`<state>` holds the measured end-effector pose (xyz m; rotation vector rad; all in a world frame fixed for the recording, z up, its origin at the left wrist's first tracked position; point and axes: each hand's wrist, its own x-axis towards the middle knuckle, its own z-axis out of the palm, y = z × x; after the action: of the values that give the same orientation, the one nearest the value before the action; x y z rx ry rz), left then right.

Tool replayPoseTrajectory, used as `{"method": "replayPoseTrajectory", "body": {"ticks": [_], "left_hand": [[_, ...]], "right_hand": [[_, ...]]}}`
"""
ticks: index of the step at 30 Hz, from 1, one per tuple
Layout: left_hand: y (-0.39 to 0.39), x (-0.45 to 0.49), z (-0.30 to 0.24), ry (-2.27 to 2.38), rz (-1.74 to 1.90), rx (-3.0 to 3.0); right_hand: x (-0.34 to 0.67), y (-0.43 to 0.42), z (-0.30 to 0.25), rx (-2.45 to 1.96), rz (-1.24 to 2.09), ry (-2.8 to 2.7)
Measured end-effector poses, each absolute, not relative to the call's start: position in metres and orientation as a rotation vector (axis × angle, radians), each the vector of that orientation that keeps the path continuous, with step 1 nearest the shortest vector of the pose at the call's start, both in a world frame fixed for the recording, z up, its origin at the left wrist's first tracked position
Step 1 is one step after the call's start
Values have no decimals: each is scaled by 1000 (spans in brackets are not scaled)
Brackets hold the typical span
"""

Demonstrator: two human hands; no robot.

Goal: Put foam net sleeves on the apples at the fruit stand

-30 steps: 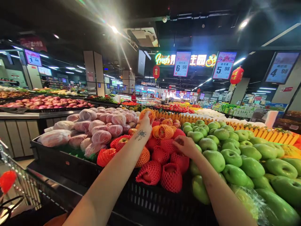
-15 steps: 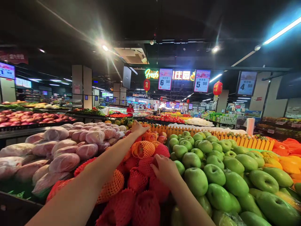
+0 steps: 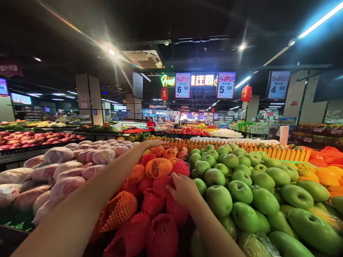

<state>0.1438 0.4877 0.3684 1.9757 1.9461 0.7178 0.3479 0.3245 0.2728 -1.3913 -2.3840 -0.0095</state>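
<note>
Both my arms reach over a pile of apples in red and orange foam nets. My left hand is stretched to the far end of the pile. Its fingers lie flat and extended above the rear netted fruit, and it holds nothing. My right hand is nearer, at the seam between the netted pile and the green apples. Its fingers curl over the top of a red-netted apple.
Green apples fill the bin on the right. Pink fruit in plastic bags lies on the left. A low yellow fence runs along the back of the bins. Price signs hang overhead, and a person in red stands far back.
My left hand let go of the orange-netted fruit it was lifting and now lies flat and open. The view moved in closer over the pile, while my right hand stayed on the red-netted apples.
</note>
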Motion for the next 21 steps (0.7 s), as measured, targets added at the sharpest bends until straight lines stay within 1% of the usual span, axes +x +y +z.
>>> {"method": "replayPoseTrajectory", "body": {"ticks": [3, 6, 11, 14, 17, 19, 21], "left_hand": [[461, 146, 372, 1706, 512, 2013], [440, 149, 361, 1648, 351, 2123], [427, 142, 347, 1464, 271, 2360], [438, 129, 351, 1386, 441, 2342], [463, 121, 356, 1414, 811, 2204], [485, 121, 356, 1559, 993, 2192], [508, 128, 351, 1820, 1018, 2295]], "right_hand": [[350, 326, 272, -1358, -11, -2388], [352, 327, 272, -1353, 16, -2392], [352, 329, 272, -1326, 46, -2380], [352, 329, 272, -1339, 46, -2388], [352, 329, 273, -1356, 44, -2400], [352, 328, 273, -1356, 48, -2399], [351, 329, 274, -1360, 54, -2398]]}}
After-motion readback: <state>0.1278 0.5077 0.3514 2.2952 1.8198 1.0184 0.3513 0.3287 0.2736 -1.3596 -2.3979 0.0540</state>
